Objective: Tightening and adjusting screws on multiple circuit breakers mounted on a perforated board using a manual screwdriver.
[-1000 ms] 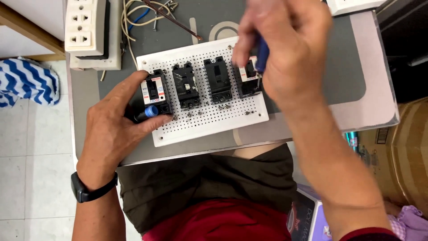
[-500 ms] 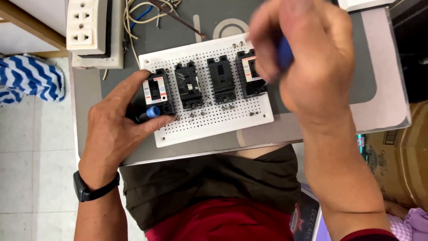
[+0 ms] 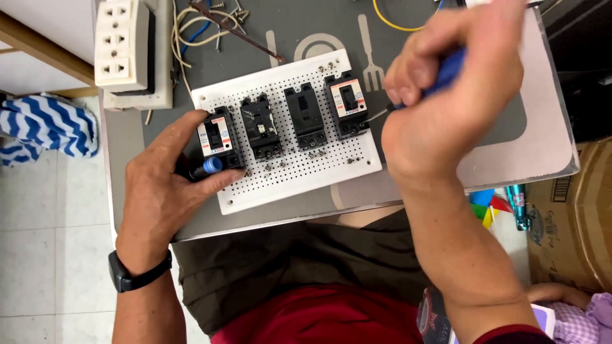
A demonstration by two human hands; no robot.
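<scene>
Head view shows four black breakers seated in a row on the white perforated board (image 3: 299, 185), so mounting looks largely done. Right hand (image 3: 446, 108) is closed around a blue-handled screwdriver (image 3: 449, 70), its tip seemingly at the rightmost breaker (image 3: 346, 105). Left hand (image 3: 166, 185) steadies the leftmost breaker (image 3: 217, 137), its fingers pinching a small blue-tipped tool (image 3: 207, 167).

Socket strip (image 3: 124, 48), loose wires (image 3: 191, 28), cardboard box (image 3: 577, 216)

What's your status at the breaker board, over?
Right hand grips blue-handled screwdriver, tip at rightmost breaker. Left hand steadies white perforated board at leftmost breaker, blue-tipped tool under thumb. Loose wires lie behind board.
</scene>
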